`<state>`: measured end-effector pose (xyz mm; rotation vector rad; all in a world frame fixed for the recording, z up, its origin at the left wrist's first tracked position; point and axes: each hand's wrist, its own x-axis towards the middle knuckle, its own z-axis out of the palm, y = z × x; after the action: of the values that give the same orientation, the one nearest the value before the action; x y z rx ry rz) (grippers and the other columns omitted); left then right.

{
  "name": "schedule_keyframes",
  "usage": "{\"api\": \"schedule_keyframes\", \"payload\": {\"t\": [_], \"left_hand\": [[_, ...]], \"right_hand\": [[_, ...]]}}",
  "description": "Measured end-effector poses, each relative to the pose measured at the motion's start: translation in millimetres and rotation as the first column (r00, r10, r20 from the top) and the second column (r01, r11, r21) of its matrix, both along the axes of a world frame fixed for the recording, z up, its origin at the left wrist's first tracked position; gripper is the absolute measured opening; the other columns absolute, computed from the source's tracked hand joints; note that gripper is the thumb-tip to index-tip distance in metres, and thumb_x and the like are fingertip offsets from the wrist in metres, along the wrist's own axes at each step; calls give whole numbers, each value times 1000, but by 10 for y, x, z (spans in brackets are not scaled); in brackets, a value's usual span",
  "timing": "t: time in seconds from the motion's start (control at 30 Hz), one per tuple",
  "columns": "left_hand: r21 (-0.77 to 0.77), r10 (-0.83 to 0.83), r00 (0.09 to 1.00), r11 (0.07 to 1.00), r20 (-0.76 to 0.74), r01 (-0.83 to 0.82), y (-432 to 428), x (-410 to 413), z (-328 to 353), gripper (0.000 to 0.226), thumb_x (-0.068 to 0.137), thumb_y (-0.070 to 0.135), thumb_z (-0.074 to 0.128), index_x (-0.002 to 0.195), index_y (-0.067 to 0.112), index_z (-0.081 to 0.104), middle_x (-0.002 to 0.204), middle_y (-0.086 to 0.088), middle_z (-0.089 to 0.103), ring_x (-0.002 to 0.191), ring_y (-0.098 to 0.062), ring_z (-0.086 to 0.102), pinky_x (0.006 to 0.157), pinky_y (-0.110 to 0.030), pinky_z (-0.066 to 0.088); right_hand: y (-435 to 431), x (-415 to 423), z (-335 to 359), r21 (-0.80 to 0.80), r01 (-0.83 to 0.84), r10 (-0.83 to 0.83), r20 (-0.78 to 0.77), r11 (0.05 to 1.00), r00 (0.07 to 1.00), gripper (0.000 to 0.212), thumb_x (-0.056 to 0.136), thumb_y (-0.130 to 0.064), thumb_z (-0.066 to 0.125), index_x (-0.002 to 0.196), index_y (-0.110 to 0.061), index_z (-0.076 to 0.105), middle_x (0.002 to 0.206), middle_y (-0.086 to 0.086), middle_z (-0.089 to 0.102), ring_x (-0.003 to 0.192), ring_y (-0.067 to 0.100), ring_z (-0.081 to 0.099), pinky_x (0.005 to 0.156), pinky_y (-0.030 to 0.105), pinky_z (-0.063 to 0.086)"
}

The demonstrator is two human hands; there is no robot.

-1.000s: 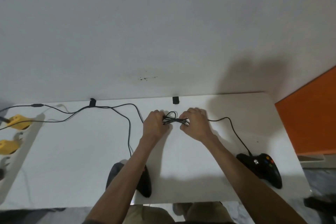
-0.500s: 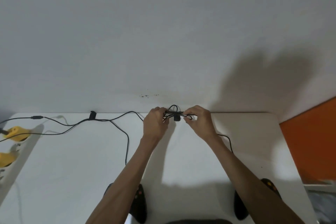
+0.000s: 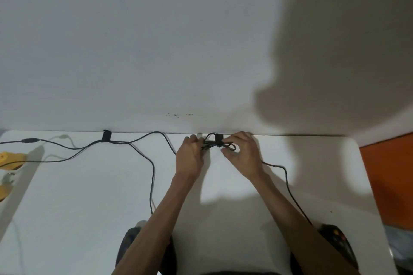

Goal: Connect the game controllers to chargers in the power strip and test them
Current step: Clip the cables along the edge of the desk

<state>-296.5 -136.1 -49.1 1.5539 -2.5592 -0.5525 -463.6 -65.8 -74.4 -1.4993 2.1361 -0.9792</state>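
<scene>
A bundled black cable (image 3: 218, 146) lies at the back edge of the white table (image 3: 89, 196), right by a black clip (image 3: 218, 138). My left hand (image 3: 190, 158) grips the bundle's left end and my right hand (image 3: 242, 155) pinches its right loop. From the bundle a cable (image 3: 287, 183) runs to a black controller (image 3: 337, 243) at the front right, partly hidden by my right forearm. A second black controller (image 3: 129, 245) sits at the front centre under my left forearm; its cable (image 3: 153, 174) leads back to another clip (image 3: 106, 135).
A white power strip (image 3: 5, 194) with yellow plugs (image 3: 10, 158) lies along the left edge. Black cables run from it across the back of the table. A white wall stands directly behind. An orange panel (image 3: 388, 181) borders the table on the right.
Both hands carried the cable bundle away from me to the clip at the table's back edge. The view tilted up, so the controllers slid toward the bottom.
</scene>
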Motion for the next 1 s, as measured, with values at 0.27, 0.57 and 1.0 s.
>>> {"api": "schedule_keyframes", "payload": {"t": [0.27,0.57,1.0], "left_hand": [[19,-23,1000,1000,3,23,-58,21,-103,26,84,1,60,108,7,68,96,-10,60,89,-34,58,57,-38,47],[15,-14,1000,1000,-22,14,-72,11,-127,21,86,2,58,104,6,68,94,-10,60,86,-33,56,56,-32,39],[74,19,999,997,-34,-17,-79,0,-101,10,89,10,58,95,7,65,97,-9,58,91,-31,54,60,-35,44]], "right_hand": [[-138,156,-64,88,225,-234,112,970,966,7,70,-26,82,71,-26,75,75,-9,72,78,16,63,79,41,50],[-369,400,4,247,523,-565,149,816,812,16,72,-22,74,56,-21,70,66,-5,72,86,25,64,88,43,45],[-438,431,6,325,564,-628,136,759,767,28,72,-36,73,49,-24,61,50,-5,58,84,28,64,82,38,36]]}}
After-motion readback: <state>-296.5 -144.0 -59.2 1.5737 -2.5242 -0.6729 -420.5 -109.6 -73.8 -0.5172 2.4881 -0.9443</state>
